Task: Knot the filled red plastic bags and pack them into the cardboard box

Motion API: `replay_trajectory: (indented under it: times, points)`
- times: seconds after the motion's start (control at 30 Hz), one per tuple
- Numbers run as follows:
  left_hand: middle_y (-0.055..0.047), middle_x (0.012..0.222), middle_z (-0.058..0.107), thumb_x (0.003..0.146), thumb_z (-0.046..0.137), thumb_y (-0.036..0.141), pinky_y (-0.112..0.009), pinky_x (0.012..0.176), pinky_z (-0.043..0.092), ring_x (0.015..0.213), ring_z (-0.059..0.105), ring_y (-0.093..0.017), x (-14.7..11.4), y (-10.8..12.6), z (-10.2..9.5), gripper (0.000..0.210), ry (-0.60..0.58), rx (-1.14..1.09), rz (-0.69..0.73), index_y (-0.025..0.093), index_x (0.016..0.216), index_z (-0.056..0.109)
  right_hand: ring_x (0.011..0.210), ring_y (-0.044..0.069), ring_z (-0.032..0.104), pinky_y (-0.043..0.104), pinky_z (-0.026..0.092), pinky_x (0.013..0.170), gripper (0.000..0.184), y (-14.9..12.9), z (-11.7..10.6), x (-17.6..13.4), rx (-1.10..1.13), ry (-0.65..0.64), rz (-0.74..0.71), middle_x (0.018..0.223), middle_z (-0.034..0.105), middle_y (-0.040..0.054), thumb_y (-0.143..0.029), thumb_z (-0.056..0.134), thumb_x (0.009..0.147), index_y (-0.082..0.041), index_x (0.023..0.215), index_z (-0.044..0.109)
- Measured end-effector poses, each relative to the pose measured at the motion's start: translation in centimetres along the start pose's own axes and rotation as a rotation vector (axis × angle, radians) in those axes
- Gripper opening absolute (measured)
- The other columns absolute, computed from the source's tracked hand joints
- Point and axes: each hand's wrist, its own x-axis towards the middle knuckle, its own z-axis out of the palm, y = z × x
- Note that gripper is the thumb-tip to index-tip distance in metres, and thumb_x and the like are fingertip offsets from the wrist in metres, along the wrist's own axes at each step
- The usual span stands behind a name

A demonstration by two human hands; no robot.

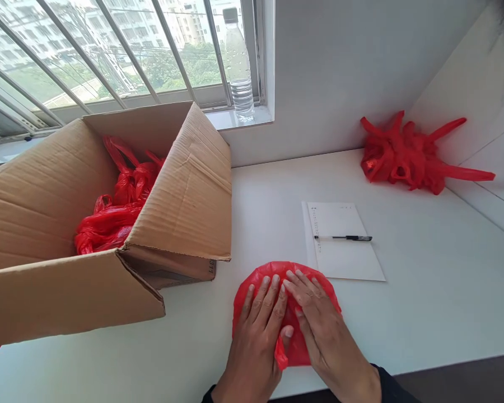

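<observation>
A red plastic bag (294, 347) lies spread on the white table in front of me, rounded at its far edge. My left hand (258, 333) rests flat on its left half, fingers stretched out. A twisted bit of red plastic pokes up beside the left thumb; whether the thumb grips it I cannot tell. On the bag's right half lies my right hand (325, 322), also flat, its fingertips close to those of the left. Both hands cover much of the bag, so its middle is partly hidden.
To the left stands an open cardboard box (185, 190) holding red plastic bags (113, 221). A notebook (344, 260) with a pen (348, 238) on it lies beyond my right hand. More red bags (407, 157) sit in the far corner. A water bottle (239, 73) stands on the windowsill.
</observation>
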Motion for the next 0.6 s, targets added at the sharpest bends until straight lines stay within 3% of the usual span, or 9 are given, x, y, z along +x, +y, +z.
replay_trajectory:
  times: [0.17,0.4,0.53,0.6]
  points:
    - [-0.005,0.17,0.024,0.102,0.046,0.021,-0.043,0.126,0.022,0.157,0.019,-0.025,-0.5,0.2,0.9,0.065,-0.071,0.026,-0.017,0.015,0.162,0.02,0.153,0.023,0.027,0.048,0.039,0.12,0.06,1.8,1.8,-1.4,-0.084,0.005,-0.018,0.164,0.035,0.0039,-0.011,0.038,0.102,-0.018,0.16,0.026]
    - [-0.004,0.17,0.024,0.102,0.044,0.017,-0.048,0.126,0.028,0.156,0.022,-0.025,-0.4,0.2,1.0,0.067,-0.117,-0.083,-0.049,0.019,0.163,0.016,0.153,0.022,0.028,0.05,0.039,0.121,0.061,1.8,2.5,-1.7,-0.064,-0.036,0.004,0.164,0.035,0.0043,-0.012,0.035,0.103,-0.02,0.162,0.019]
    - [-0.001,0.168,0.031,0.106,0.036,0.019,-0.046,0.125,0.033,0.155,0.026,-0.021,-0.7,0.5,-0.7,0.059,-0.082,-0.367,-0.181,0.025,0.162,0.021,0.15,0.017,0.035,0.04,0.039,0.121,0.055,1.4,0.6,-1.4,0.14,-0.052,0.142,0.162,0.038,-0.0022,-0.017,0.034,0.106,-0.031,0.159,0.027]
    - [0.001,0.166,0.036,0.107,0.032,0.021,-0.042,0.126,0.032,0.155,0.027,-0.019,-1.2,0.3,-1.7,0.054,0.006,-0.5,-0.269,0.028,0.161,0.028,0.146,0.013,0.041,0.031,0.039,0.12,0.047,1.7,-1.4,-1.1,0.252,-0.013,0.283,0.158,0.045,-0.0057,-0.023,0.034,0.108,-0.035,0.154,0.037]
